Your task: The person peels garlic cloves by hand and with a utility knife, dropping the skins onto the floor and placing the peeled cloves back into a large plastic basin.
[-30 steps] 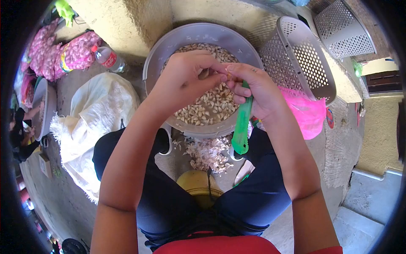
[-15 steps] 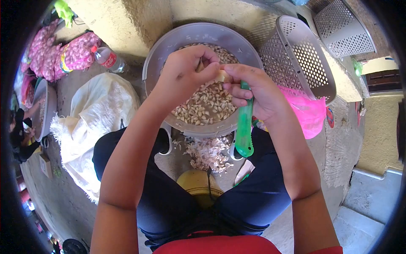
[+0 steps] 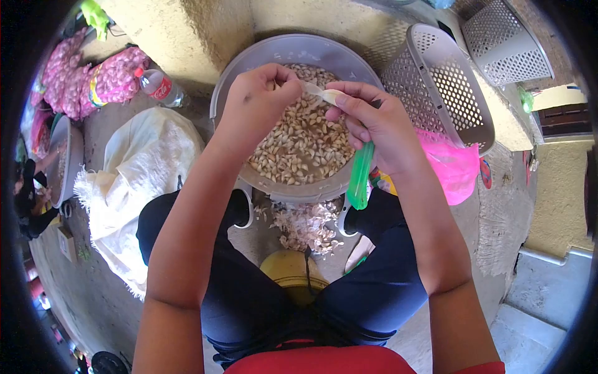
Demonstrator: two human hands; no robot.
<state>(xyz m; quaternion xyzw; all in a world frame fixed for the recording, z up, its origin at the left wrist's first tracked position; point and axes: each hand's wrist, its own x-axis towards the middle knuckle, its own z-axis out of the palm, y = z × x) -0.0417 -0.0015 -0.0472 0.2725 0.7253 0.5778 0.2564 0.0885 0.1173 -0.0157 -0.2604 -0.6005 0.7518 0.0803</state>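
Left hand: the left hand is nearly closed, thumb and index finger pinching the end of a thin, pale strip of skin.
Right hand: the right hand holds a garlic clove between thumb and forefinger, while its lower fingers keep a green handle against the palm, pointing down and toward the near side; any blade is hidden.
Clove and skin: the strip spans the space between the hands and looks joined to the clove, so the skin seems partly off rather than fully free.
Basin: both hands are above the large grey basin, where many cloves lie in cloudy water.
Peelings: a loose heap of dry skins lies on the ground at the basin's near side, with a yellow bucket nearer, between the legs.
Right side: a perforated basket stands beside the basin, with a pink bag near it.
Left side: a white sack lies near a cola bottle; farther left, another person's arm reaches toward a second basin.
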